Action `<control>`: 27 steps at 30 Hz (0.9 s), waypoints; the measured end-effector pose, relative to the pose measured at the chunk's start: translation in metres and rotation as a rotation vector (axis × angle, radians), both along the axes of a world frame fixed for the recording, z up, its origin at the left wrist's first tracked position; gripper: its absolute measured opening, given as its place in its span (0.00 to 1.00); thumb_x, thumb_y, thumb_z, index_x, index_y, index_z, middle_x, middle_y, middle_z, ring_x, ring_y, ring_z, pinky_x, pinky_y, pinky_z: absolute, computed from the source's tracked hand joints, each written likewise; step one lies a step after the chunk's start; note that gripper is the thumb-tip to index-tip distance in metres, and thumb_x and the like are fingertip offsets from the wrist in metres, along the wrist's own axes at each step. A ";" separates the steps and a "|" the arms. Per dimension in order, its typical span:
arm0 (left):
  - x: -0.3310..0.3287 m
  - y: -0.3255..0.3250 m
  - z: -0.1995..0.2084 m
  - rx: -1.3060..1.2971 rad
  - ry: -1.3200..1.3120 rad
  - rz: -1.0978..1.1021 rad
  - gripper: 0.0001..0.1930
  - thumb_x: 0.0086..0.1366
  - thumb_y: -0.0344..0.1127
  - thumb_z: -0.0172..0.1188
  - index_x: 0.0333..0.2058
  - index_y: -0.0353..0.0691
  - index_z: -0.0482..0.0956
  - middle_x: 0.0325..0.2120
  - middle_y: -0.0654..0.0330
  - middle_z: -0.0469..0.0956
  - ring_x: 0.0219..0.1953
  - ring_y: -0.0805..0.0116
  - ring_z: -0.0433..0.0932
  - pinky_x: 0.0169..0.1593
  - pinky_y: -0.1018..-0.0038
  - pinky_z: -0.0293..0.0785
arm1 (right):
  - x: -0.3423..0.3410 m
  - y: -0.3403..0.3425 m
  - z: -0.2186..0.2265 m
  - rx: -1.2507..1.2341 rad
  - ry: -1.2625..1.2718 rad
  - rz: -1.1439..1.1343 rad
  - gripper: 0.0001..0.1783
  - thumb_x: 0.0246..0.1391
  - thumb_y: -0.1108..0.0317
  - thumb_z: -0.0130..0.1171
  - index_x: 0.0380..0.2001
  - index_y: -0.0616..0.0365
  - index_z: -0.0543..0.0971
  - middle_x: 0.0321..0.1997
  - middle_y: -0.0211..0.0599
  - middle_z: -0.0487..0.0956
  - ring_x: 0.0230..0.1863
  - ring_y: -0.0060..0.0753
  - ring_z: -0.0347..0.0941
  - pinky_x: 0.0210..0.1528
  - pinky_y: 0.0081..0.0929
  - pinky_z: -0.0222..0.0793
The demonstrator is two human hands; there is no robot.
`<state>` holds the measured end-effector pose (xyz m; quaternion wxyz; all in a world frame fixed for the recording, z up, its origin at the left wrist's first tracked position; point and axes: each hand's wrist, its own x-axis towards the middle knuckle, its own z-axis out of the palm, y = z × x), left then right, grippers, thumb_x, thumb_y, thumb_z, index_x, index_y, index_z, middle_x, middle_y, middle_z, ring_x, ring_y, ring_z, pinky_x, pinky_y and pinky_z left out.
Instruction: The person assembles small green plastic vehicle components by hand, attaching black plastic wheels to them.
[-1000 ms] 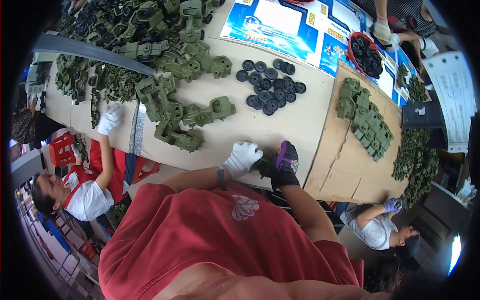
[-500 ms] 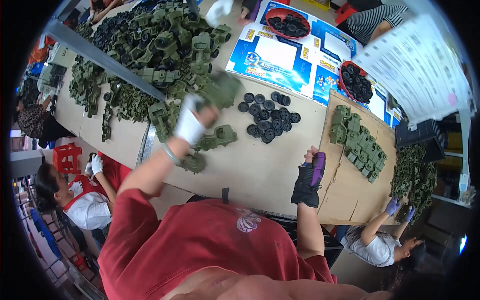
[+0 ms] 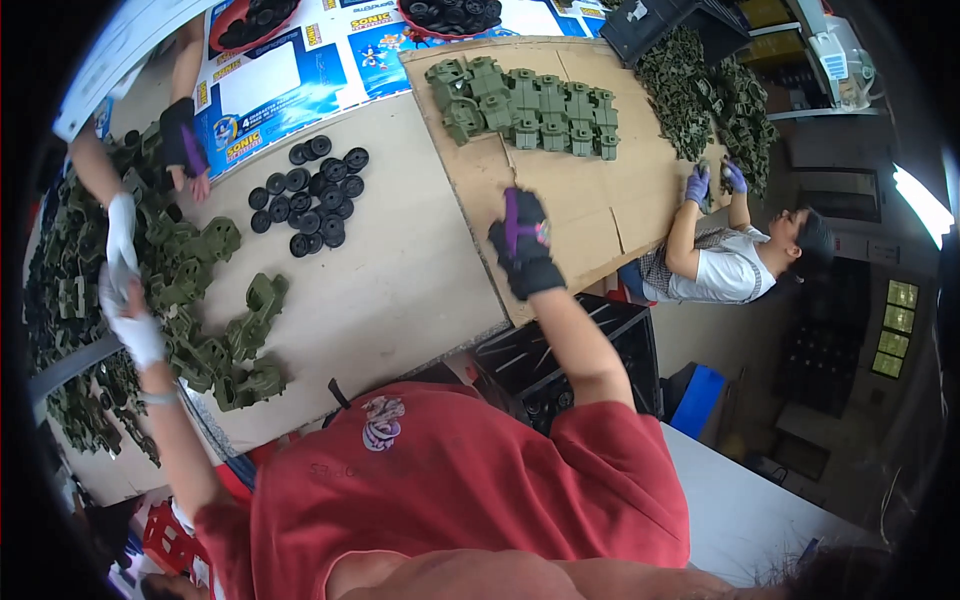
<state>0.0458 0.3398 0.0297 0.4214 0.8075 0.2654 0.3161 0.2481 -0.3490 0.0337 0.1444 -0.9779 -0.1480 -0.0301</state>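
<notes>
My left hand (image 3: 137,325), in a white glove with bare fingertips, reaches to the heap of green plastic toy vehicle bodies (image 3: 185,245) at the left. Its slightly smeared fingers look apart, with nothing visible in them. Right at its fingertips is another person's white-gloved hand (image 3: 121,235); whether they touch I cannot tell. My right hand (image 3: 524,240), in a black and purple glove, is over the near left edge of a cardboard sheet (image 3: 570,215). Its fingers are mostly hidden beneath it. Between my hands lies a group of black toy wheels (image 3: 310,195).
Rows of green vehicle bodies (image 3: 545,108) stand on the cardboard. Beyond are red bowls of black parts (image 3: 455,15) on printed sheets (image 3: 270,95). Another gloved hand (image 3: 185,150) reaches in there. A person in purple gloves (image 3: 735,260) handles green parts (image 3: 690,95) at the right.
The view has swung to the right. My left hand has moved outward to the heap, beside another person's hand. My right hand has shifted from the bare table to the cardboard's edge.
</notes>
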 end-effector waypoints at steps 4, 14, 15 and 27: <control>-0.061 -0.194 -0.022 0.014 0.211 -0.221 0.28 0.71 0.23 0.61 0.69 0.37 0.72 0.67 0.50 0.72 0.68 0.56 0.73 0.72 0.60 0.69 | 0.112 0.002 -0.006 -0.020 -0.170 0.088 0.44 0.57 0.50 0.72 0.72 0.60 0.72 0.72 0.61 0.73 0.72 0.65 0.70 0.72 0.55 0.67; -0.090 -0.350 -0.049 -0.241 0.518 -0.517 0.24 0.66 0.29 0.66 0.61 0.37 0.79 0.66 0.49 0.73 0.67 0.50 0.75 0.67 0.56 0.77 | 0.201 0.098 0.022 -0.201 0.165 0.054 0.47 0.52 0.41 0.77 0.71 0.51 0.76 0.80 0.63 0.66 0.77 0.64 0.68 0.75 0.54 0.65; -0.090 -0.352 -0.055 -0.235 0.533 -0.559 0.24 0.66 0.29 0.66 0.61 0.37 0.79 0.65 0.48 0.74 0.66 0.49 0.77 0.66 0.56 0.78 | 0.200 0.098 0.029 -0.201 0.167 0.048 0.47 0.52 0.41 0.77 0.71 0.51 0.76 0.80 0.63 0.66 0.77 0.64 0.68 0.75 0.54 0.65; 0.084 -0.415 -0.075 -0.304 0.469 -0.771 0.47 0.61 0.38 0.80 0.73 0.36 0.64 0.68 0.43 0.72 0.70 0.50 0.73 0.72 0.59 0.70 | 0.116 -0.006 0.039 -0.357 0.111 0.341 0.29 0.47 0.56 0.79 0.50 0.61 0.87 0.68 0.54 0.80 0.58 0.54 0.83 0.60 0.47 0.79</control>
